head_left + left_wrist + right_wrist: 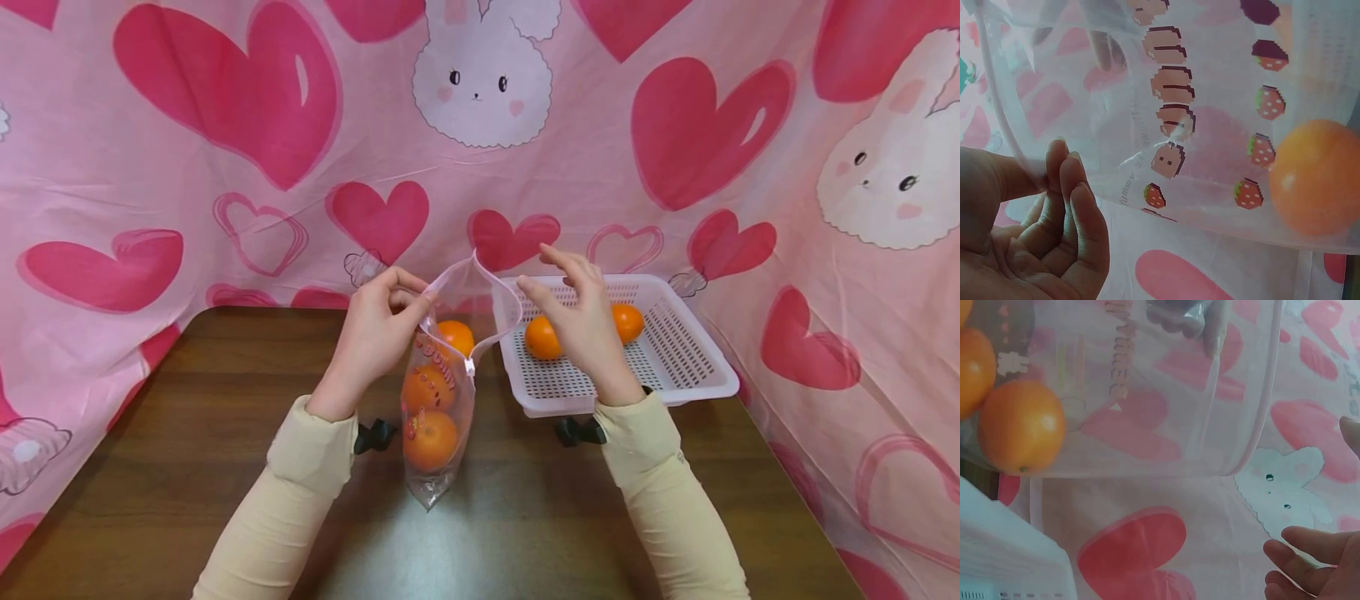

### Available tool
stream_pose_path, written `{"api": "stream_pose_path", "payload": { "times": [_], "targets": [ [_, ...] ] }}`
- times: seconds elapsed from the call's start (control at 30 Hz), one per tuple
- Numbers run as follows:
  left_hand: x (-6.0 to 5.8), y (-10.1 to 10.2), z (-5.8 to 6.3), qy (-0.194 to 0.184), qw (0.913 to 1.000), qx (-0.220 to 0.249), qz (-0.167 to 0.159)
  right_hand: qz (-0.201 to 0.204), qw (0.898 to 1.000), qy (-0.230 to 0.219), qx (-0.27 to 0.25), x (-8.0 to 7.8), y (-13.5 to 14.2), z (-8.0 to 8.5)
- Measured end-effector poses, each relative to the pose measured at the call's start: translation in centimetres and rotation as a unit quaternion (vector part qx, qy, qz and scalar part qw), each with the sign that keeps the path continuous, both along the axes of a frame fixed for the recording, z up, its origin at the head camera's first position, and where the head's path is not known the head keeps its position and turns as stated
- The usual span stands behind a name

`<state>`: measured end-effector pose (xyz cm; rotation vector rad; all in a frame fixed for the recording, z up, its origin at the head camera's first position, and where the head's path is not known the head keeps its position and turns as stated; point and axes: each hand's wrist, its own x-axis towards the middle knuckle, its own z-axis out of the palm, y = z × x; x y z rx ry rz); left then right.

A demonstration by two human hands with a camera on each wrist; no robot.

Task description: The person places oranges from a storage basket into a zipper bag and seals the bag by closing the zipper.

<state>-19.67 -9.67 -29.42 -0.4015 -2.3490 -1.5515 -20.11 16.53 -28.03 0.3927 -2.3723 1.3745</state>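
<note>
A clear zip bag [450, 392] with printed pictures hangs upright with its pink-edged mouth spread wide. Several oranges [430, 440] are stacked inside it. My left hand [372, 333] pinches the left side of the bag's mouth between thumb and fingers; the left wrist view shows this hand [1054, 231] at the bag's rim. My right hand [581, 321] is held just right of the mouth, its fingers apart and holding nothing. In the right wrist view those fingers [1300, 556] stand apart from the bag. A white slider [470, 367] sits on the bag's near edge.
Behind my right hand stands a white perforated plastic basket [690, 358] with two oranges [543, 337] visible in it. Both are on a dark wooden table [195, 433]. A pink cloth [255, 208] with hearts and rabbits hangs along the table's back and sides.
</note>
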Motion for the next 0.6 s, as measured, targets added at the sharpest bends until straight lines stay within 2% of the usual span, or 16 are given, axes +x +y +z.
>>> {"api": "stream_pose_path", "payload": {
  "times": [0.43,0.6],
  "targets": [
    [0.0,-0.4,0.1,-0.001,1.0,0.002,0.006,-0.013,1.0,-0.003,0.01,-1.0,2.5,-1.3],
    [-0.1,-0.5,-0.1,-0.001,1.0,0.007,0.002,-0.015,0.999,-0.04,0.021,-2.0,3.6,-2.3]
  ]
}}
